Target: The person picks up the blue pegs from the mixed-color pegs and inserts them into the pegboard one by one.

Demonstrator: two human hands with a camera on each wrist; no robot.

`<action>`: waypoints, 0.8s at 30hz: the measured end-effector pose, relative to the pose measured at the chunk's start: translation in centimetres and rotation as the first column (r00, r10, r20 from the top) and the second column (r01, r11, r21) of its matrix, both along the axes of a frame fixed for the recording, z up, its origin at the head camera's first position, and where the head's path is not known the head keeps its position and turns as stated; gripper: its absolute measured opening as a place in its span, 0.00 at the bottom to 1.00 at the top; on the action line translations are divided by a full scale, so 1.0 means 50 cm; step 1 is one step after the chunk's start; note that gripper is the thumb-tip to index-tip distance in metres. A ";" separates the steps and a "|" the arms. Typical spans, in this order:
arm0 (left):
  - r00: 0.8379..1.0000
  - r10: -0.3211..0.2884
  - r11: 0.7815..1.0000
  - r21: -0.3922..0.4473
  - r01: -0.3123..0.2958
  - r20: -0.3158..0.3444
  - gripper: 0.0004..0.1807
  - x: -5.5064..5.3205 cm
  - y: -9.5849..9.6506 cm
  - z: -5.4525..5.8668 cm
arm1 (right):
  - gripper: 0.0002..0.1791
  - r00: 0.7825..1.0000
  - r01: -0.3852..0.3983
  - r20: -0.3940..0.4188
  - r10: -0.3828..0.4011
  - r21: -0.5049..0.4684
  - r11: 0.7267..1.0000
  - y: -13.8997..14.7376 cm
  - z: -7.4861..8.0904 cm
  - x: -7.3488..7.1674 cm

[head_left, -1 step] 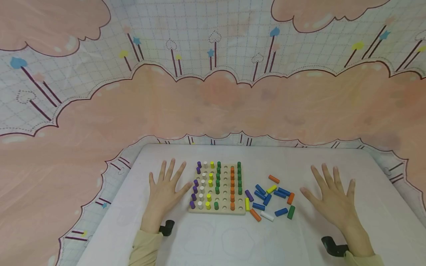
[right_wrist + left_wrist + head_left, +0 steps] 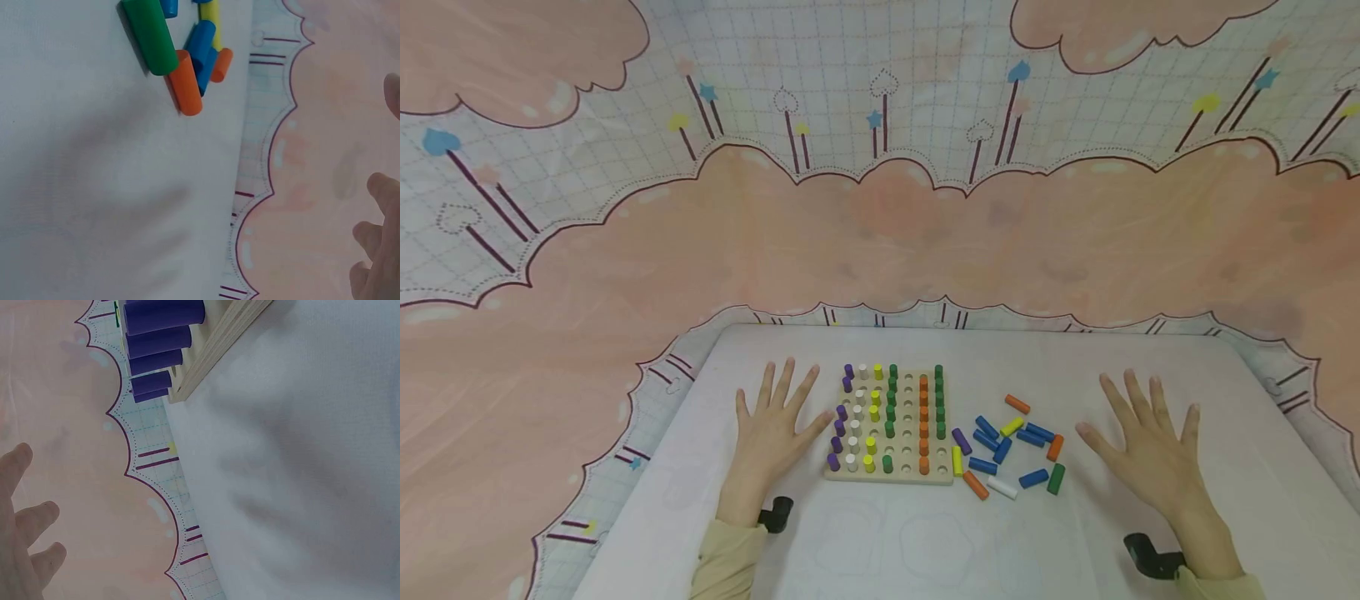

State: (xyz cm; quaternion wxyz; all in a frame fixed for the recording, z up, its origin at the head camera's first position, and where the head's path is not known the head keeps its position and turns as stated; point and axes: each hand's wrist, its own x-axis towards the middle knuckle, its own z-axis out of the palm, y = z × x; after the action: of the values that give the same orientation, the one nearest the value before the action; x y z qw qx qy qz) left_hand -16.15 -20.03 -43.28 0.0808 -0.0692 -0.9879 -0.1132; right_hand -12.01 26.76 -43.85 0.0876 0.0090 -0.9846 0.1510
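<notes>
A wooden pegboard [image 2: 917,479] lies on the table with columns of purple, white, yellow, green and orange pegs standing in it; some holes hold no peg. My left hand [image 2: 772,437], fingers spread and holding nothing, is just left of the board, thumb towards its purple pegs [image 2: 164,315]. Loose pegs lie scattered right of the board: several blue pegs [image 2: 982,466], plus orange, yellow, purple, white and green ones. Right of this pile, my right hand [image 2: 1157,454] is spread too and holds nothing. A loose green peg [image 2: 150,37] appears large in the right wrist view.
The white tabletop [image 2: 910,558] carries the board and the pegs. Behind it hangs a patterned cloth [image 2: 880,242] with clouds and grid lines. A black wrist device [image 2: 777,514] is on the left wrist, another black device [image 2: 1152,557] on the right.
</notes>
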 end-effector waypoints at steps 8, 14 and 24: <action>1.000 -0.002 1.000 0.004 0.002 0.010 0.41 -0.001 0.000 -0.006 | 0.47 1.000 -0.012 0.004 0.012 -0.006 1.000 0.001 -0.005 0.005; 1.000 -0.008 1.000 0.024 0.008 0.005 0.40 -0.002 0.000 -0.008 | 0.46 0.999 -0.040 -0.002 0.040 -0.037 0.999 -0.003 -0.002 0.008; 1.000 -0.008 0.997 0.078 0.008 0.002 0.38 -0.003 -0.006 -0.019 | 0.44 0.995 -0.076 -0.063 0.074 -0.038 0.996 -0.014 -0.001 0.003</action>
State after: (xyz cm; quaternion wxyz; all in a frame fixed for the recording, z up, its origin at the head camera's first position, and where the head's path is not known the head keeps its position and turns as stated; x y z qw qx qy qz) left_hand -16.30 -20.33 -44.22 0.0820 -0.0697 -0.9825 -0.1520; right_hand -11.86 26.04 -43.91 0.1126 0.0489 -0.9772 0.1735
